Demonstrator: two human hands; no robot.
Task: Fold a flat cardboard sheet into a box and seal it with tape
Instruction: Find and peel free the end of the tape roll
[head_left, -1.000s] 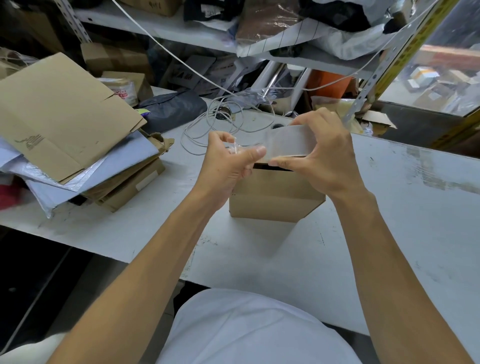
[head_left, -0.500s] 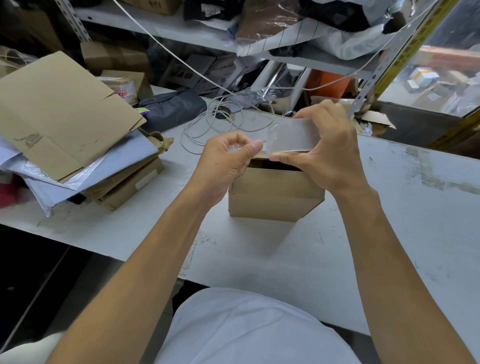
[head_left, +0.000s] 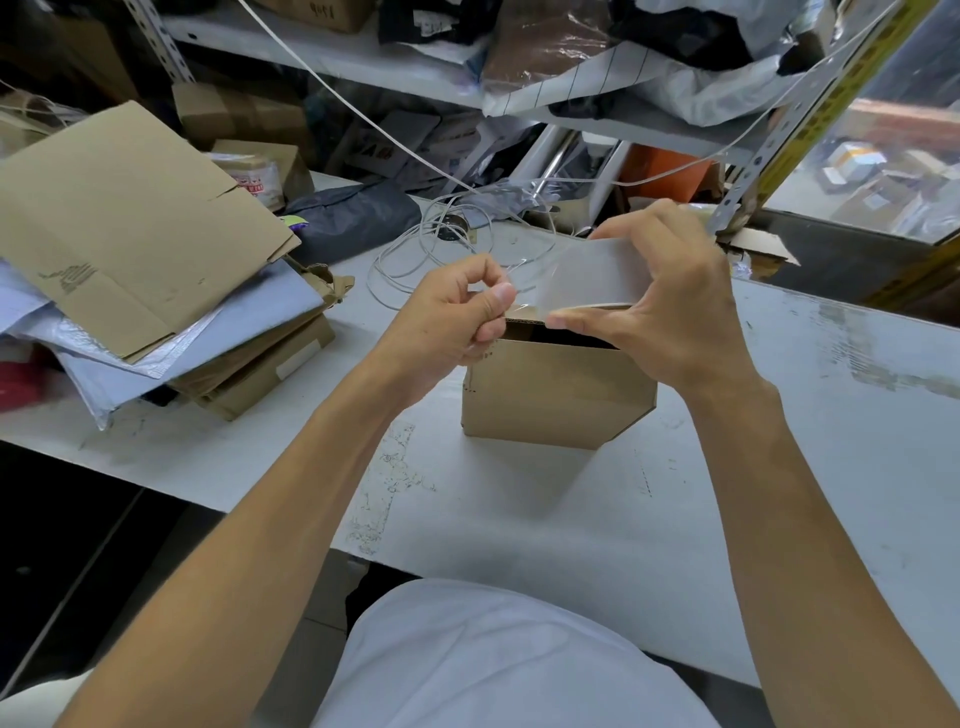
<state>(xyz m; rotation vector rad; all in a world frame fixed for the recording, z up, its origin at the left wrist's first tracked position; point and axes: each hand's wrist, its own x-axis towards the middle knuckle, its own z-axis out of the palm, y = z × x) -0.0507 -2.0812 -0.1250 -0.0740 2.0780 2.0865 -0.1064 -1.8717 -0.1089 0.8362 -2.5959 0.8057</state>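
A small brown cardboard box (head_left: 556, 397) stands on the white table (head_left: 519, 519) in the middle of the view, with a dark gap showing at its top. Just above it, my right hand (head_left: 670, 317) grips a roll of clear tape (head_left: 592, 278). My left hand (head_left: 457, 322) pinches the loose end of the tape (head_left: 522, 291) between thumb and forefinger, to the left of the roll. A short clear strip stretches between both hands over the box's top edge.
A pile of flat cardboard sheets (head_left: 130, 228) and grey mailers (head_left: 171, 353) lies at the left. White cable (head_left: 441, 244) coils behind the box. Cluttered shelves (head_left: 467, 88) rise at the back. The table's front edge runs close to my body.
Both hands have risen slightly and moved apart. The tape strip between them is a little longer than before. The box has stayed in place.
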